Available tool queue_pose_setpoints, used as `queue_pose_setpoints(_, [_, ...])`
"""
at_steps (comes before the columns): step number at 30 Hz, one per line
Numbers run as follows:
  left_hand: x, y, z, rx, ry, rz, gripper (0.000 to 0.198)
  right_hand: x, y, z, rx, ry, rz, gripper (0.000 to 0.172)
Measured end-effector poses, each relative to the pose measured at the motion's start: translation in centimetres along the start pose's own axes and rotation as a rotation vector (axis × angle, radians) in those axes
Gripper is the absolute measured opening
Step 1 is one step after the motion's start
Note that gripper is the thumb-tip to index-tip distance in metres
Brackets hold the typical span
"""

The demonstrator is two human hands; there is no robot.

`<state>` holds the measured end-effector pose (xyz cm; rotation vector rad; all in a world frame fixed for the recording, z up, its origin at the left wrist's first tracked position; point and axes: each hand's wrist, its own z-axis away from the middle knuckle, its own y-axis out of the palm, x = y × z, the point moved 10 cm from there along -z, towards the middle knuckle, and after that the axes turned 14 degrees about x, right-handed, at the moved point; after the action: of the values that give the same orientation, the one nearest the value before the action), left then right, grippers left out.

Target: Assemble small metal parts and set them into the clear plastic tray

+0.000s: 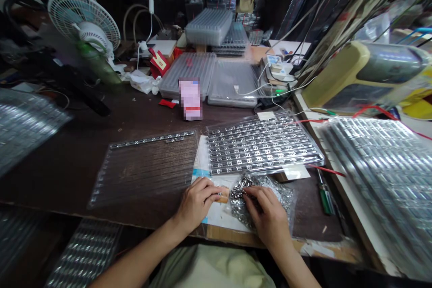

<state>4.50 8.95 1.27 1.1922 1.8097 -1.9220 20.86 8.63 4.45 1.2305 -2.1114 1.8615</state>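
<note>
My left hand (198,202) is closed in a pinch on a small metal part (220,193), held above a tan block (224,195) on a white sheet. My right hand (268,213) reaches into a clear plastic bag (286,193) full of small shiny metal parts (243,186). Its fingertips are bent together among the parts, and what they hold, if anything, is hidden. Beyond the hands lies a clear ridged tray (263,144) filled with rows of metal parts. To the left, another clear tray (145,168) has parts only along its far rows.
A green-handled screwdriver (326,200) lies right of the bag. Stacked filled trays (381,180) stand at the right, with more at the left edge. Behind are clear tray stacks (189,69), a pixelated pink item (191,99), cables and a white fan (84,20).
</note>
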Motion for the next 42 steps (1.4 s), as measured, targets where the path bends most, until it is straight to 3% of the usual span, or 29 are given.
queue_pose_setpoints(6, [-0.3, -0.2, 0.1, -0.010, 0.016, 0.026, 0.014, 0.3, 1.1, -0.7, 0.034, 0.031, -0.025, 0.008])
queue_pose_setpoints(12, [1.5, -2.5, 0.9, -0.205, -0.052, 0.162, 0.013, 2.5, 4.1, -2.6, 0.095, 0.035, 0.040, 0.006])
queue_pose_setpoints(16, [1.8, -2.7, 0.9, -0.221, -0.059, 0.178, 0.013, 2.9, 5.1, -2.8, 0.133, 0.041, 0.090, 0.009])
queue_pose_setpoints(24, [0.8, -2.2, 0.1, -0.127, -0.078, 0.129, 0.012, 1.4, 3.0, -0.3, 0.174, -0.083, 0.362, 0.031])
queue_pose_setpoints(31, [-1.8, 0.1, -1.1, -0.031, 0.050, 0.043, 0.011, 0.6, 2.3, 0.5, 0.167, -0.082, 0.343, 0.018])
queue_pose_setpoints(42, [-1.3, 1.2, -1.2, 0.018, 0.067, 0.035, 0.010, 0.1, 1.5, 0.3, 0.077, -0.029, 0.187, 0.012])
